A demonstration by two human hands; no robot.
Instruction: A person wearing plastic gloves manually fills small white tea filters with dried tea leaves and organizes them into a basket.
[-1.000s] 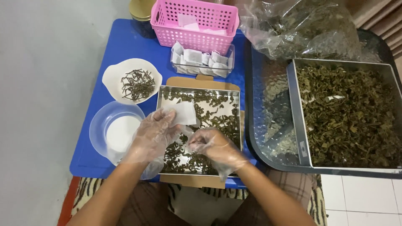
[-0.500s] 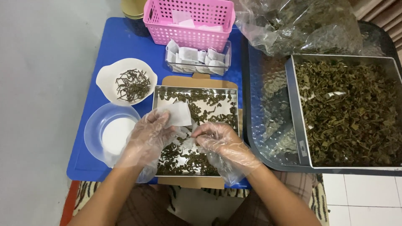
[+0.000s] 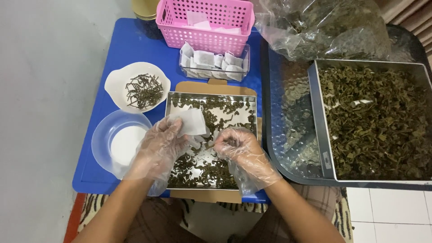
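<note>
Both my hands wear clear plastic gloves over a small metal tray (image 3: 170, 104) of dried green leaves. My left hand (image 3: 159, 146) holds a white paper tea bag (image 3: 191, 121) by its lower edge, open end toward the right. My right hand (image 3: 238, 148) pinches a few dried leaves (image 3: 211, 145) just beside the bag's mouth. The small tray rests on a brown cardboard piece (image 3: 216, 86) on a blue table (image 3: 130, 45).
A white bowl of dark stems (image 3: 137, 86) and a clear round lid (image 3: 120, 140) lie to the left. A clear box of filled bags (image 3: 214, 64) and a pink basket (image 3: 204, 21) stand behind. A large tray of dried leaves (image 3: 373, 119) and a plastic bag (image 3: 324, 27) are on the right.
My hands have risen slightly over the tray and come closer; the right hand has brought its pinch of leaves up to the bag's mouth.
</note>
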